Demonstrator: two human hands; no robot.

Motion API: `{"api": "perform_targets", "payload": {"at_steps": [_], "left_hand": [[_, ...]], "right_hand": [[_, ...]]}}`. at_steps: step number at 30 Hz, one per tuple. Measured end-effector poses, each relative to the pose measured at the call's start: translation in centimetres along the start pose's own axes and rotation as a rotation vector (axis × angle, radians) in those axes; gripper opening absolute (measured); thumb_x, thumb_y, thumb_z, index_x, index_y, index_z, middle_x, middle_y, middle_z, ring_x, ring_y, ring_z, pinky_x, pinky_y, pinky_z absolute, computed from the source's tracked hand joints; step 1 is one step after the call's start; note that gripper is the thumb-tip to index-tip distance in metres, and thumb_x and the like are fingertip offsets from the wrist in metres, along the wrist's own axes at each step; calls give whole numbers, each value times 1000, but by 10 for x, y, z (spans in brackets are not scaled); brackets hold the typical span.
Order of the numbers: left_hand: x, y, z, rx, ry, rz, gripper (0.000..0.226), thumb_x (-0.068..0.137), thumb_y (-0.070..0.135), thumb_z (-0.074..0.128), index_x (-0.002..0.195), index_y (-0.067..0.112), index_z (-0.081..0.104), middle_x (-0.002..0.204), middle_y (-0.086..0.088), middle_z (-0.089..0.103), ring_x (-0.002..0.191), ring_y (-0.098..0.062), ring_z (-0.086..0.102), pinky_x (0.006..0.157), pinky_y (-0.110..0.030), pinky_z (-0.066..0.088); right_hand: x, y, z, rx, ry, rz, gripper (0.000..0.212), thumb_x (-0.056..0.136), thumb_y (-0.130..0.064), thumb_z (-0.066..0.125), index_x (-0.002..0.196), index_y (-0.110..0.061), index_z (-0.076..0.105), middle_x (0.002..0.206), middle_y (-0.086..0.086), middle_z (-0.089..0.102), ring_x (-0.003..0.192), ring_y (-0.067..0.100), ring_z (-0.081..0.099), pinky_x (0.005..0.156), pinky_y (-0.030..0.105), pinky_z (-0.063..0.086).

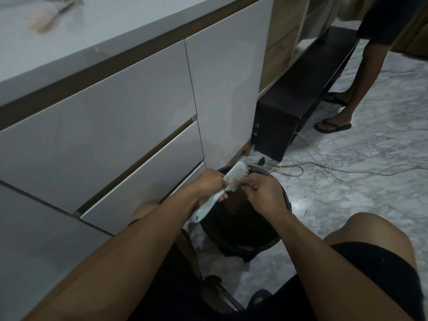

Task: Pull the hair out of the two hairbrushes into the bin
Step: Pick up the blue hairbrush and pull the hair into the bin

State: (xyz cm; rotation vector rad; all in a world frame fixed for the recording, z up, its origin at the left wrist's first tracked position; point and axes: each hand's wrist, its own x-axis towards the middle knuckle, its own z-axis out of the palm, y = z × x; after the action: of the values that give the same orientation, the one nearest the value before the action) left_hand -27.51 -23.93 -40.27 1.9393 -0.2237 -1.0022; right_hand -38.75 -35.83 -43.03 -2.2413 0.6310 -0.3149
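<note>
A pale mint hairbrush (234,176) with metal bristles is held over the black bin (261,245) on the floor. My left hand (209,185) grips the brush around its neck, bristles facing right. My right hand (262,192) is pinched at the bristles, fingertips closed together; any hair between them is too fine to see. A second hairbrush (59,11) lies blurred on the white countertop at the top left, apart from both hands.
White cabinet drawers (115,126) stand close on the left. A dark low bench (296,100) and loose cables (324,167) lie beyond the bin. Another person's legs in flip-flops (332,126) stand at the right. My knees flank the bin.
</note>
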Motion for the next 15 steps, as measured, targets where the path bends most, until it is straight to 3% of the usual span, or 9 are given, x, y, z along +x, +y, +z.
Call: {"api": "perform_targets", "payload": {"at_steps": [3,7,12,15], "left_hand": [[1,-3,0,62,21,3,23,94,-3,50,111,-13,63,64,-20,59,37,-14,56,38,-22,47],[7,-5,-5,131,102,11,27,93,2,52,115,-9,64,58,-14,60,36,-13,54,43,-24,48],[-2,4,-8,49,48,21,24,97,-1,49,113,-12,63,62,-18,60,32,-11,54,38,-21,48],[-4,7,-4,19,-3,23,25,98,-2,47,115,-11,62,63,-18,59,31,-9,55,36,-19,47]], "right_hand": [[1,4,-4,-105,38,98,11,80,-18,66,85,-25,73,88,0,75,87,24,68,79,36,54],[3,11,-8,-167,25,215,11,80,-16,64,83,-24,71,91,1,72,88,25,65,74,29,47],[3,-1,-10,322,-117,267,5,83,-9,70,84,-13,67,85,-6,66,84,9,61,73,20,44],[1,-8,-5,488,-147,286,14,82,-5,71,77,-16,63,81,-2,69,79,13,63,75,23,50]]}}
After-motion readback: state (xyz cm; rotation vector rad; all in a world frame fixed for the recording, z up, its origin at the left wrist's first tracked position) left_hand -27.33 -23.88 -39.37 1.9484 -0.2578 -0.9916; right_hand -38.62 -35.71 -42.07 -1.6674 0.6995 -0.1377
